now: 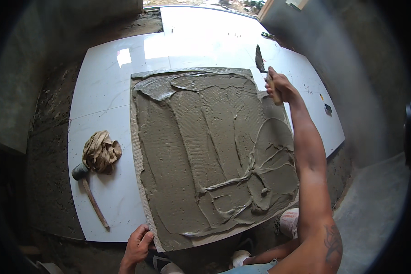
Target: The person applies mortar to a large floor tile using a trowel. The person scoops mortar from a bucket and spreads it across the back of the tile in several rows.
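From my remote station, I register the white tiled floor as the largest surface; bright reflections cover its far part. A rectangular slab lies coated face up, overlapping the floor tiles at centre. A ribbed strip shows along its left edge. Grey mortar covers most of its upper face: ridged bands at the middle, loose swirls and folds at the near right, a thick smear along the far edge.

Left of the slab and apart from it, I locate a mallet, dark head outward, wooden handle toward the near side. A crumpled brown cloth sits at the mallet head.

I hold a pointed trowel near the slab's far right corner, blade directed away. My right hand is wrapped around its wooden handle. My left hand is at the slab's near left corner, fingers bent; I cannot tell whether they clasp the edge.

A small dark block lies on the floor at right.
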Demonstrator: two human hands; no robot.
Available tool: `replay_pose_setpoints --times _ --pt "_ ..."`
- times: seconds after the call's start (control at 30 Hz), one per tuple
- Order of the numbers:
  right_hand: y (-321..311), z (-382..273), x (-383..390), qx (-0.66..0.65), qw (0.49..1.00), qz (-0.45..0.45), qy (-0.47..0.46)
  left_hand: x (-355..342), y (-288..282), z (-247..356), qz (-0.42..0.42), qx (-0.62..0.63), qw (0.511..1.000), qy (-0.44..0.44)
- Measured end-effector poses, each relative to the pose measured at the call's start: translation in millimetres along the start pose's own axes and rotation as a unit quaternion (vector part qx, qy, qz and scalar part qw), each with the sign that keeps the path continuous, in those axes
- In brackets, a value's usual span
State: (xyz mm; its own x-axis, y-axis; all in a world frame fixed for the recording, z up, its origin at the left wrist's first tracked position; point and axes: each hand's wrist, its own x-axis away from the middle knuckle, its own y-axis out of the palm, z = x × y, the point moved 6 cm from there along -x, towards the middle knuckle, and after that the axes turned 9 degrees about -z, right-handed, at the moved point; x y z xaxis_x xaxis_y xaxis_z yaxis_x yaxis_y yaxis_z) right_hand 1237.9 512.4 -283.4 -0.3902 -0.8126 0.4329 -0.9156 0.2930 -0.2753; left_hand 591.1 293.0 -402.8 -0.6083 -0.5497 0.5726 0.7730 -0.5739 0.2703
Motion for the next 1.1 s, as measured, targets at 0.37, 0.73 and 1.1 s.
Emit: replay_pose_setpoints --times 0.37,0.73,1.1 --pt "214 -111 95 0.482 0.836 -0.241 -0.098 -8 -4 -10 -0.053 -0.067 0.989 0.12" --pt "329 -158 50 0.681 0.699 -0.181 -0.121 -3 1 -19 -0.081 -0.033 0.988 0.125" --pt "375 -49 154 0.645 0.583 -0.394 -0.298 -3 0 -32 -0.017 -0.018 0.976 0.216"
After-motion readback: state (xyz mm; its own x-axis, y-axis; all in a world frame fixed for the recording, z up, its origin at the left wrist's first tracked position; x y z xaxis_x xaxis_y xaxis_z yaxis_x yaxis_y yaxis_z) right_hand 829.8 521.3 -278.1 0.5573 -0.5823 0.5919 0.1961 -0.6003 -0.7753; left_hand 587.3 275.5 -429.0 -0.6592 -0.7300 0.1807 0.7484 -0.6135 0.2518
